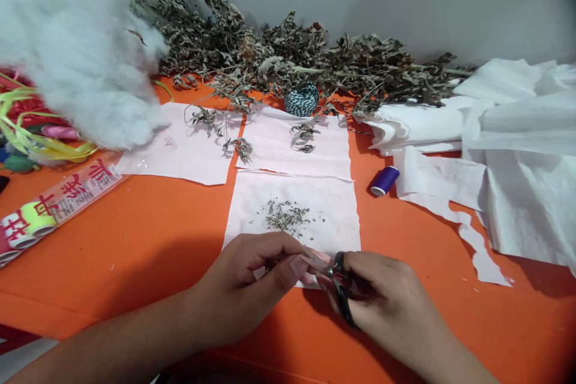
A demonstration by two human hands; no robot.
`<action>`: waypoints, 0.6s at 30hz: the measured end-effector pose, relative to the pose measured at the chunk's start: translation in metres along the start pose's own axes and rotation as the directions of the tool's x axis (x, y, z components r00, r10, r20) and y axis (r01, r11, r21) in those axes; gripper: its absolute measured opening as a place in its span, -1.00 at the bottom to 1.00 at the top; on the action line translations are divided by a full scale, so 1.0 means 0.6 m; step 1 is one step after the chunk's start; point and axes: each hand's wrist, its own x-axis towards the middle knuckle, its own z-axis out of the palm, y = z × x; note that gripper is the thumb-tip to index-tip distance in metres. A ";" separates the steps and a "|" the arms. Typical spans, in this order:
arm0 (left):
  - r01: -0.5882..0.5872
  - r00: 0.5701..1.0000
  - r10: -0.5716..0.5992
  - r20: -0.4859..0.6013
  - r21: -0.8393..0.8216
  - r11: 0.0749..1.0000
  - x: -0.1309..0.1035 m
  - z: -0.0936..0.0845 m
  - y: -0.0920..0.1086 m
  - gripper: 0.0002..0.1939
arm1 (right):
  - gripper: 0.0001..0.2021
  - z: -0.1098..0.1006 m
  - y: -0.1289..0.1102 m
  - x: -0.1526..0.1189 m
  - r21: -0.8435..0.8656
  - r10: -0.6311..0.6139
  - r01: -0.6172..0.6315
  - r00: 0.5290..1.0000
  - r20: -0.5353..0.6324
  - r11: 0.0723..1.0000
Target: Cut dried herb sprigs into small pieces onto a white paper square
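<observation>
Orange tbl (153,207), R grip (391,294) round scissors (345,306), L grip (243,288) curled at blades (318,261), contents unclear

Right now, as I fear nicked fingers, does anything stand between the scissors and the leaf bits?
Yes: in this view, part of the left hand lies between the scissors, held by the right hand, and the leaf bits.

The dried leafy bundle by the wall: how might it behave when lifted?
The dried leafy bundle would probably shed brittle bits, as its leaves look curled and shrivelled. It is likely light for its bulk, being thin stems and leaves with gaps between. Its sprigs overlap, so lifting one may drag others.
</observation>
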 end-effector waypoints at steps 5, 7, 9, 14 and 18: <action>-0.020 1.000 0.019 0.008 0.032 0.999 -0.001 0.001 0.000 -0.74 | -0.70 -0.002 -0.006 0.000 0.029 0.017 -0.017 1.000 0.017 0.999; -0.022 1.000 0.021 0.007 0.064 0.998 -0.001 0.001 -0.001 -0.75 | -0.72 -0.002 -0.007 0.000 0.042 0.024 -0.025 0.999 0.029 0.999; -0.010 1.000 0.010 0.001 0.076 0.997 0.001 0.000 -0.001 -0.76 | -0.71 -0.001 -0.006 0.000 0.041 0.021 -0.021 1.000 0.023 0.999; -0.044 0.999 0.044 0.004 0.081 0.996 0.003 -0.001 -0.001 -0.75 | -0.70 0.002 -0.003 -0.002 0.031 0.029 -0.030 0.999 0.027 0.999; -0.057 0.998 0.054 0.032 0.116 0.992 0.001 0.001 -0.006 -0.72 | -0.73 0.003 -0.004 -0.003 0.040 0.022 -0.023 1.000 0.020 0.999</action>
